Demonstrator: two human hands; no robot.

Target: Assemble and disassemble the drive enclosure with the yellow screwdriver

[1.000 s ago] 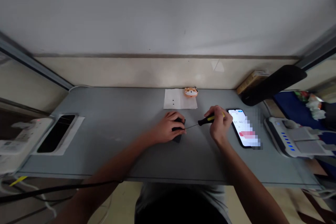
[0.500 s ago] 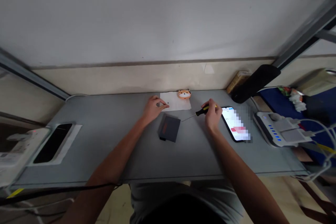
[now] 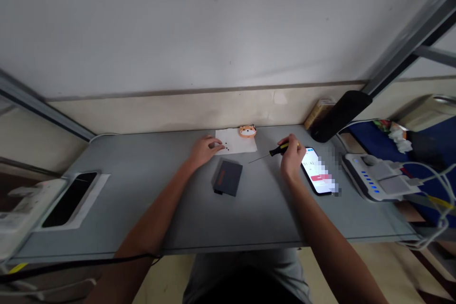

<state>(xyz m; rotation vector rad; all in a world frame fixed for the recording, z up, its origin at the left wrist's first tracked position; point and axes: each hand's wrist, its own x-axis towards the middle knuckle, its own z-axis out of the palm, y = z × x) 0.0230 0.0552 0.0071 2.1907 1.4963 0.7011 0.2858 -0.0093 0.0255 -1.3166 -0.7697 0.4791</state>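
Observation:
My left hand (image 3: 205, 150) is at the left edge of a white paper (image 3: 240, 146), its thumb and fingers curved near several tiny dark pieces (image 3: 227, 146). Whether anything is between its fingertips is too small to tell. In my right hand (image 3: 292, 156) is a black and yellow screwdriver (image 3: 278, 150), its thin shaft pointing left and down over the desk. Between the hands, nearer to me, a dark grey box-like object (image 3: 230, 178) with reddish lettering lies on the desk. An orange animal-face item (image 3: 247, 131) sits on the paper's back right part.
A lit phone (image 3: 317, 171) lies right of my right hand. Farther right are a power strip (image 3: 372, 178) with cables and a black cylinder (image 3: 341, 116). A dark phone (image 3: 71, 199) lies at the left. The wall (image 3: 178, 109) borders the grey desk (image 3: 142, 161).
My left hand has drawn back slightly left, and more dark pieces show on the paper. The screwdriver is still in my right hand. The camera view has shifted slightly.

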